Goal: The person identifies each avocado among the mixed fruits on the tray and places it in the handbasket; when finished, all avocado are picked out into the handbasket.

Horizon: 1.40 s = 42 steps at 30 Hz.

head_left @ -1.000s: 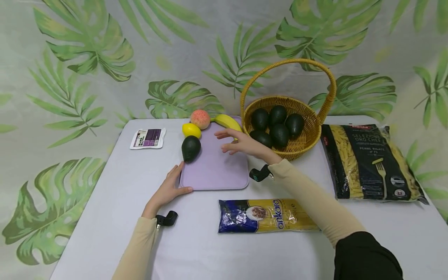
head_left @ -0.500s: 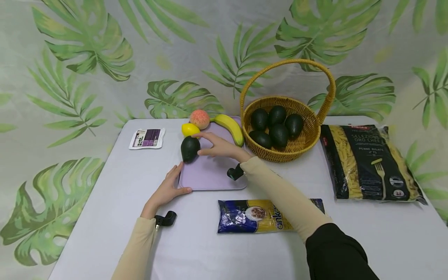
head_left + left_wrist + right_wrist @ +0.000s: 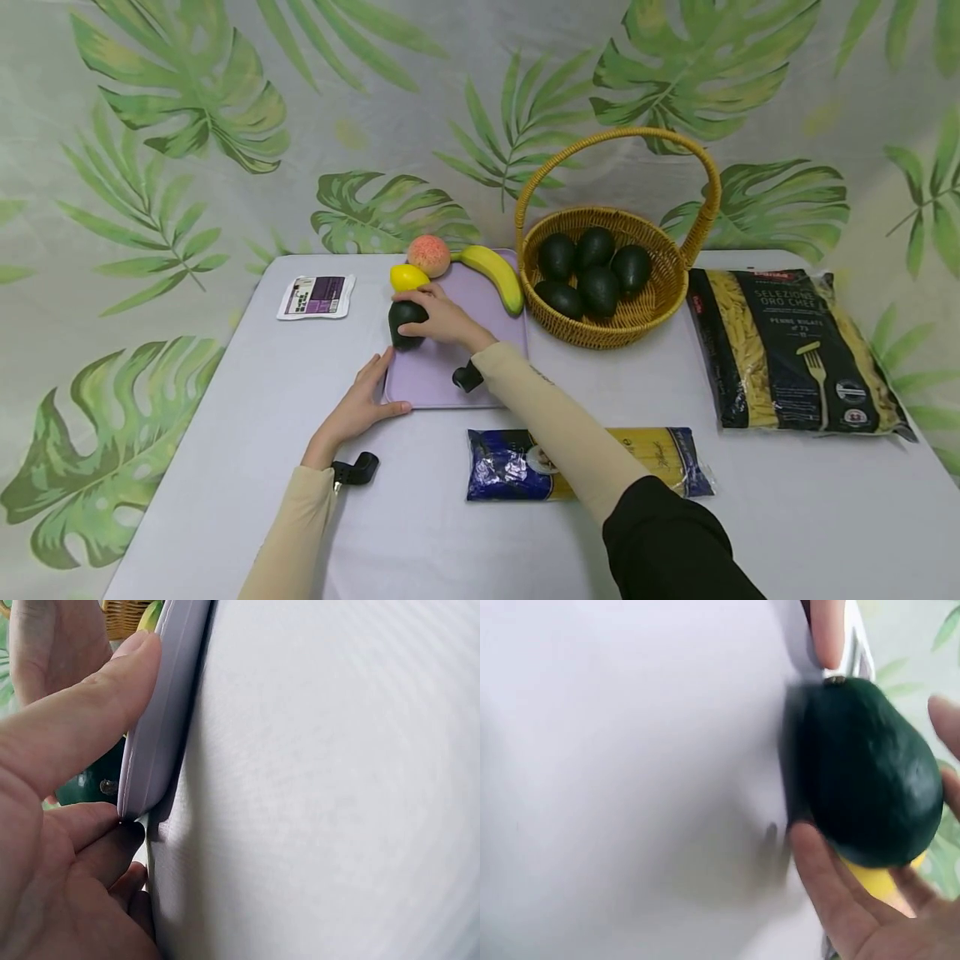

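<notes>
A dark green avocado (image 3: pixel 402 320) lies at the left edge of a lilac tray (image 3: pixel 442 383). My right hand (image 3: pixel 444 320) has come over it from the right, thumb and fingers around its sides; the right wrist view shows the avocado (image 3: pixel 870 772) between them. Spread around the tray's front left corner, my left hand (image 3: pixel 362 404) touches its rim, with a straight thumb along the front side (image 3: pixel 97 712) and fingertips at the left side. Behind the avocado sit a yellow lemon (image 3: pixel 408 277) and a peach (image 3: pixel 429 255). A banana (image 3: pixel 493 275) lies at the tray's back right.
Beside the tray stands a wicker basket (image 3: pixel 600 335) with a tall handle, holding several avocados (image 3: pixel 598 289). A penne bag (image 3: pixel 798 350) lies far right. The spaghetti pack (image 3: pixel 504 467) is under my right forearm. A small white-and-purple packet (image 3: pixel 317 297) lies left.
My right hand has moved left from above the tray's right part, near the basket, to the avocado and now holds it. My left hand has stayed at the tray corner.
</notes>
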Each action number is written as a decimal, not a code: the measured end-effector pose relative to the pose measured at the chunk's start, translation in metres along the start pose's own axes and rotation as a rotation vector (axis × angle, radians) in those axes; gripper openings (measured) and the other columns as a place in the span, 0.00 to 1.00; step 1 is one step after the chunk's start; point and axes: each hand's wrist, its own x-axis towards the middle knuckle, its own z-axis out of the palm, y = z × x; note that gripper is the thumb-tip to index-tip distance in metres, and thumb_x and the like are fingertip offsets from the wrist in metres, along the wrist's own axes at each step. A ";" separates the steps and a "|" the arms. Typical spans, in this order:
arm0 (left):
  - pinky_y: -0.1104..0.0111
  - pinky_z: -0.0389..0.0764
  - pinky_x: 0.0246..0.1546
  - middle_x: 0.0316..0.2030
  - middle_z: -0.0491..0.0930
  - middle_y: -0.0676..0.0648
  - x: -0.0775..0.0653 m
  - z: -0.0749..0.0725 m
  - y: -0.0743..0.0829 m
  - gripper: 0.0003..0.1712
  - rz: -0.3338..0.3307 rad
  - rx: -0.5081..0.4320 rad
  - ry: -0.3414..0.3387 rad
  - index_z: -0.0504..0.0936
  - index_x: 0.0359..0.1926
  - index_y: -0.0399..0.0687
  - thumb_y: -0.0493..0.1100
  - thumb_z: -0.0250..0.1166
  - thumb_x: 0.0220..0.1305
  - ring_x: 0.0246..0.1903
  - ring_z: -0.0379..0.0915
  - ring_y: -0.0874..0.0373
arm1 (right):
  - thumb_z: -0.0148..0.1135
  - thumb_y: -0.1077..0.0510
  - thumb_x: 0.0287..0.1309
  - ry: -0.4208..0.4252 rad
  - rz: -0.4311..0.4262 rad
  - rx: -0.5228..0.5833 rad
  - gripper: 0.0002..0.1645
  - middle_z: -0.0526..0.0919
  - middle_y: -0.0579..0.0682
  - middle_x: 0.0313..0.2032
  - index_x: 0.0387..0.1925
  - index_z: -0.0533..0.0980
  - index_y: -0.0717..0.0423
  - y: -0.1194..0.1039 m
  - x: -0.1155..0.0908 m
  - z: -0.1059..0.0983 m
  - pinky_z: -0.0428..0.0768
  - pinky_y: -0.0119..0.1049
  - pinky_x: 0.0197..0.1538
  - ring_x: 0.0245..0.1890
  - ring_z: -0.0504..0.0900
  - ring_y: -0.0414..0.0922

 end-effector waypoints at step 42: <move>0.44 0.38 0.67 0.73 0.41 0.36 0.001 0.001 -0.001 0.58 0.002 -0.005 0.003 0.43 0.74 0.38 0.47 0.72 0.55 0.72 0.29 0.41 | 0.56 0.52 0.67 0.347 0.145 0.293 0.32 0.49 0.60 0.69 0.68 0.59 0.51 0.117 -0.225 -0.195 0.80 0.34 0.42 0.45 0.76 0.42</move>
